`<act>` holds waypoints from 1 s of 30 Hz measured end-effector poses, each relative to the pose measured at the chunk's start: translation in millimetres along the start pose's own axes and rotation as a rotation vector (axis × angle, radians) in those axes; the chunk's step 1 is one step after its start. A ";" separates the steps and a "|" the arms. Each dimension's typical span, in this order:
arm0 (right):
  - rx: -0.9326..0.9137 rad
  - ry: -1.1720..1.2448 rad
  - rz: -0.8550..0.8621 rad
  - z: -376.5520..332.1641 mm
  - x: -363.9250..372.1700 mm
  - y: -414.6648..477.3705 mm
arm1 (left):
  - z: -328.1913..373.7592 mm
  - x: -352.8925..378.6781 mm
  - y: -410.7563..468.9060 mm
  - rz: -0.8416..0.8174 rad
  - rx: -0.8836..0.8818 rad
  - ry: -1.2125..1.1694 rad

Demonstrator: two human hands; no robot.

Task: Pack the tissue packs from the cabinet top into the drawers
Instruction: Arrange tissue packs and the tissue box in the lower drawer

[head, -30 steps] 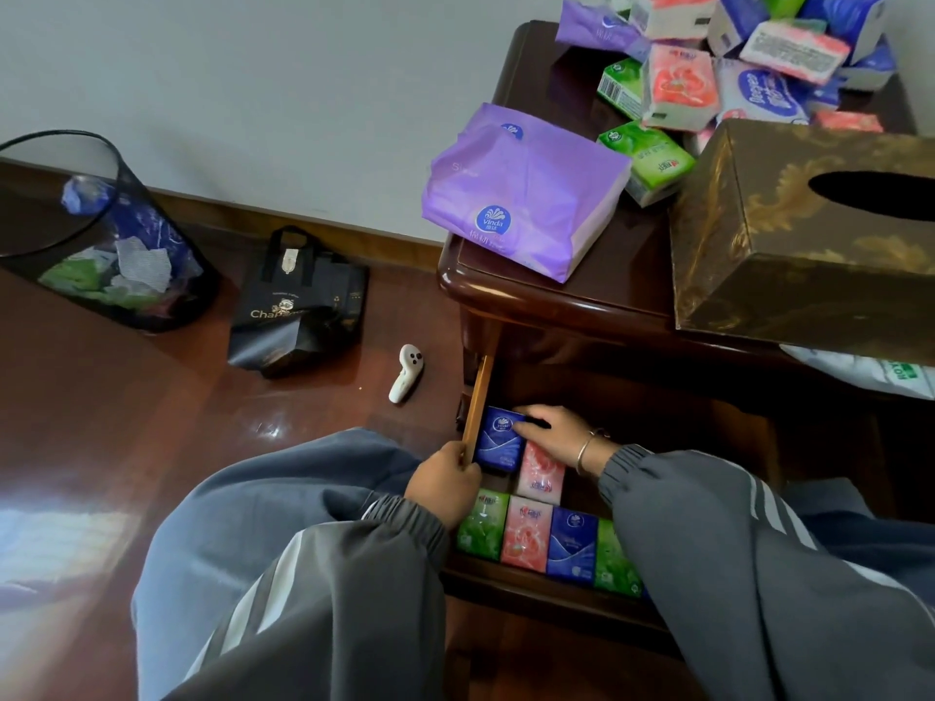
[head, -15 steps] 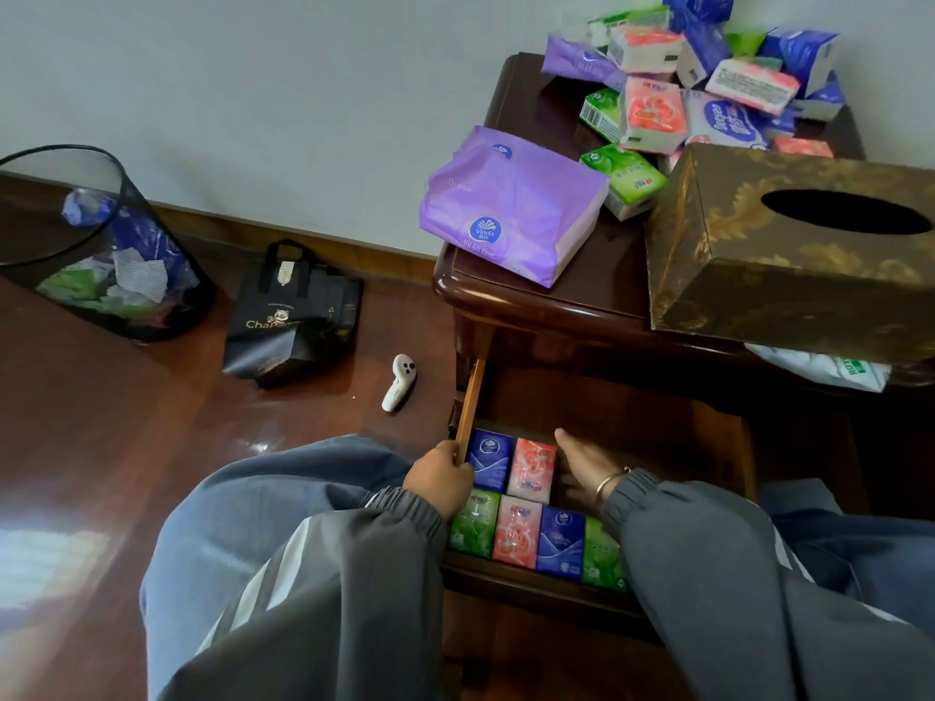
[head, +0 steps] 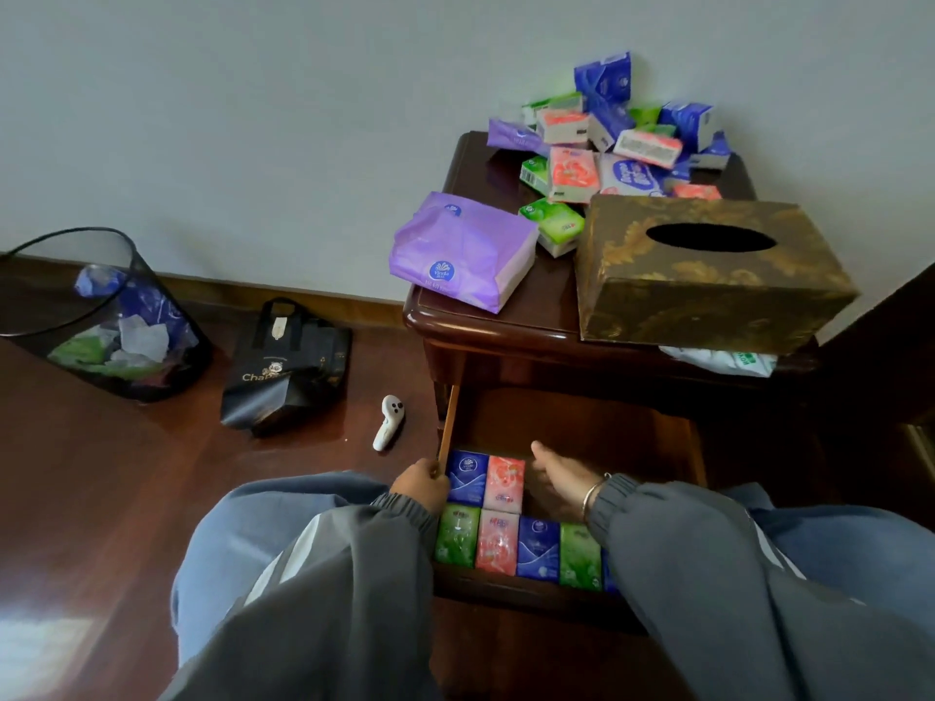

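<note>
Withdrawn from the blue pack (head: 468,476), right hand (head: 559,478) lies spread beside pink pack (head: 504,483); left hand (head: 422,485) grips drawer side (head: 449,422).

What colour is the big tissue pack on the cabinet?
The big tissue pack is light purple; the head view shows it.

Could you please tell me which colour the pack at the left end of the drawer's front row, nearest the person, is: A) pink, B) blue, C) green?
C: in the drawer, the green pack sits leftmost in the near row, beside a pink pack.
</note>
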State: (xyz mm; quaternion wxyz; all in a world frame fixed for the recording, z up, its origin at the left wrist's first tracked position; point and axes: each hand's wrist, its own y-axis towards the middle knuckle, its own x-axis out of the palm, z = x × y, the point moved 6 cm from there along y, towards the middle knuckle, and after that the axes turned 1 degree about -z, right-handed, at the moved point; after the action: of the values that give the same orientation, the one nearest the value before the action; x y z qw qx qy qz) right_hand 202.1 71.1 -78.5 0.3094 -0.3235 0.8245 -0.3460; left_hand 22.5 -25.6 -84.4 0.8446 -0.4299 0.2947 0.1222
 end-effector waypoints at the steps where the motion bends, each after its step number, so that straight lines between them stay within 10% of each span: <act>1: -0.050 -0.047 -0.059 -5.3 -0.2 -15.5 | 1.6 -0.2 -2.8 0.000 -0.005 0.009; 6: -0.408 -0.135 -0.197 -42.4 -20.8 -116.6 | 32.7 -18.9 -23.8 0.123 0.050 0.028; 14: -1.051 -0.382 0.624 -95.5 -172.2 -245.7 | 132.0 -106.1 -101.5 0.239 0.525 -0.080; 19: -0.878 -0.499 0.932 -129.2 -258.0 -219.5 | 202.5 -164.9 -132.9 0.347 0.692 -0.079; 30: -0.421 -0.732 0.655 -160.7 -286.3 -87.9 | 319.3 -185.9 -60.9 0.427 0.657 -0.210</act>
State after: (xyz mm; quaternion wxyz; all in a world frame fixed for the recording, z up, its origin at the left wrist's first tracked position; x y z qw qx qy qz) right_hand 283.8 296.3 162.7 0.5970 -0.2041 0.7720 0.0772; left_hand 27.8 201.5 213.3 0.9182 -0.0516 0.3128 0.2375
